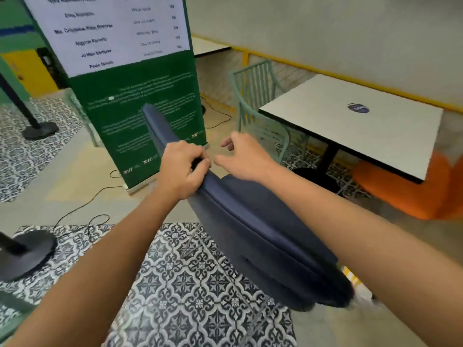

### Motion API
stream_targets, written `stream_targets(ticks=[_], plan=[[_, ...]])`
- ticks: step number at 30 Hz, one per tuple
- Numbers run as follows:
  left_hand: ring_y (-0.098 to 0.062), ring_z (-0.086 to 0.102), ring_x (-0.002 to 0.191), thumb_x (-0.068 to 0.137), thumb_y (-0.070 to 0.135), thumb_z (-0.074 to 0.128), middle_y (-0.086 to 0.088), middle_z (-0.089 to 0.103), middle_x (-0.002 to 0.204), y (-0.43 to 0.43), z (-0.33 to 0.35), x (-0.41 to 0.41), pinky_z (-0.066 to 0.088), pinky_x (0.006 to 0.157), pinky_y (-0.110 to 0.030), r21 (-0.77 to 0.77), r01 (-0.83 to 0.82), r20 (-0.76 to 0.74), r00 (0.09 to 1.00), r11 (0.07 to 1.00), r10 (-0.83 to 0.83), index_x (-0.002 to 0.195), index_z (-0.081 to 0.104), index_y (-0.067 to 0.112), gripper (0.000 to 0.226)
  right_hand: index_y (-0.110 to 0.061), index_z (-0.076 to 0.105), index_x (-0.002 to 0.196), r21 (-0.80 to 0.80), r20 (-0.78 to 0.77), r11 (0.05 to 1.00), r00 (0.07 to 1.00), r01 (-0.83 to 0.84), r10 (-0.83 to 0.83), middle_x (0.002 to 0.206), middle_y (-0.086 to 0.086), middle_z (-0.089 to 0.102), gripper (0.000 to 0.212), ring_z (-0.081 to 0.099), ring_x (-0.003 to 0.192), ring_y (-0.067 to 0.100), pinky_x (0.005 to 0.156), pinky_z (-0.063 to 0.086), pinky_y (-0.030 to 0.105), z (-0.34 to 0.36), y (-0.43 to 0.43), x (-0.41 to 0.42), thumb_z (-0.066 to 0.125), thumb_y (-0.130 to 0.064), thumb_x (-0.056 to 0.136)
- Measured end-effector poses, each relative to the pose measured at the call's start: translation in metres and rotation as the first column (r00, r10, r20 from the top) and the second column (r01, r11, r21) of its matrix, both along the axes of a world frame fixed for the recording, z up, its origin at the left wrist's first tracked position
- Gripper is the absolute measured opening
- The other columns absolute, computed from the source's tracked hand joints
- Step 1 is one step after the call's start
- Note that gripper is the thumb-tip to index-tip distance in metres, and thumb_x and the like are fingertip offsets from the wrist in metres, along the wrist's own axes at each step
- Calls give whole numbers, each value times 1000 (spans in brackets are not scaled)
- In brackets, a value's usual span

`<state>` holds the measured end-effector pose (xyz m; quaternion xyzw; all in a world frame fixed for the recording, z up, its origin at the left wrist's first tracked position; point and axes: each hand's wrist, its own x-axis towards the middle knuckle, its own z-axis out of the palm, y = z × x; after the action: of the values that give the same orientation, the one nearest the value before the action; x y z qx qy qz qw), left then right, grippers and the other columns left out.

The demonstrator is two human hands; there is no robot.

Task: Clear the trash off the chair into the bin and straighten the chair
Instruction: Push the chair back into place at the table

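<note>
Chair (250, 221): dark navy with matte fabric upholstery. The backrest is padded and curved, with a stitched seam running just under its top edge. It's seen from behind and above, so the backrest runs diagonally from upper left to lower right, and the lower-right end is blurred. It stands on the floor (82, 176) where the black-and-white patterned tile meets plain beige concrete, on the near side of the white surface (363, 136) and apart from its near edge. Left hand (184, 169) grips the backrest's top edge toward its far end, fingers (200, 159) curled over the rim. Right hand (244, 159) is just beside it above the same edge, its fingers loose and spread, grasping nothing; can't tell if the wrist touches the fabric. The surface is a flat square white top with a thin black edge on a black pedestal, and has a round dark-blue sticker (358, 108) on it. Mint chair (255, 96) is painted metal with vertical slats and sits at the surface's far-left edge. Orange seat (400, 194) is below the right side. Green banner (140, 96) stands behind the navy chair; its white panel has print too blurred to read. Round black stand base (27, 254) is on the tiles at left, with a thin black cable (82, 204) across the concrete.
</note>
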<state>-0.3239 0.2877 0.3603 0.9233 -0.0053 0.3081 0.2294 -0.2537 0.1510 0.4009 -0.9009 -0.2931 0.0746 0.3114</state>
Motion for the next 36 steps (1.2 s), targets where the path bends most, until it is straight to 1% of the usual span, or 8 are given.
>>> stream_targets(ticks=[9,14,17,21,24,27,29,36], plan=[[-21,55,59,71,31,41,6,62,57,22,-7,13,43,68,-43,40,106,4,994,994,-106,59,64,18,28,-21,56,112,-86,-22,980,984,177,-179,118,2,59,35,55,110,22,96,45,42,-8,6,-17,59,-37,81],[-24,55,61,71,30,39,5,64,59,25,-12,16,41,71,-38,78,105,69,992,991,-110,60,65,18,31,-21,61,95,-125,-22,977,984,171,-175,107,4,66,18,60,99,25,83,50,34,-14,10,-24,55,-35,86],[-24,56,59,71,31,38,4,64,58,28,-14,20,41,70,-36,79,111,66,991,991,-117,59,65,18,32,-14,65,92,-111,-7,972,978,207,-209,100,8,67,24,60,95,28,80,50,35,-15,13,-31,53,-35,89],[-25,53,53,74,32,37,1,58,51,34,-16,24,39,60,-33,170,140,90,984,975,-157,58,63,17,34,-20,61,77,-128,14,956,965,262,-263,88,4,63,24,59,88,27,72,47,32,-15,12,-39,50,-38,89],[-26,52,52,81,35,37,0,57,51,43,-15,27,27,57,-27,287,197,75,971,937,-227,58,61,17,38,-17,67,87,-200,79,925,946,323,-313,89,4,64,32,59,84,26,65,44,30,-13,17,-45,45,-40,89],[-26,47,47,84,35,38,-1,51,47,50,-13,28,18,55,-25,358,206,107,960,911,-259,52,53,15,40,-14,61,73,-267,204,888,922,376,-329,73,4,58,39,56,72,26,56,35,29,-13,22,-54,39,-41,91],[-26,46,45,84,35,39,-2,48,45,50,-11,29,14,53,-25,375,213,120,954,902,-275,50,49,15,40,-13,58,71,-272,300,868,893,416,-334,70,3,55,43,52,68,26,57,35,30,-14,25,-62,35,-43,92],[-29,49,45,86,32,38,-4,51,46,50,-12,30,19,52,-24,394,248,143,935,885,-325,53,49,16,38,-17,47,66,-314,506,838,825,447,-250,58,-1,48,49,46,54,22,46,27,27,-19,28,-77,30,-56,90]])
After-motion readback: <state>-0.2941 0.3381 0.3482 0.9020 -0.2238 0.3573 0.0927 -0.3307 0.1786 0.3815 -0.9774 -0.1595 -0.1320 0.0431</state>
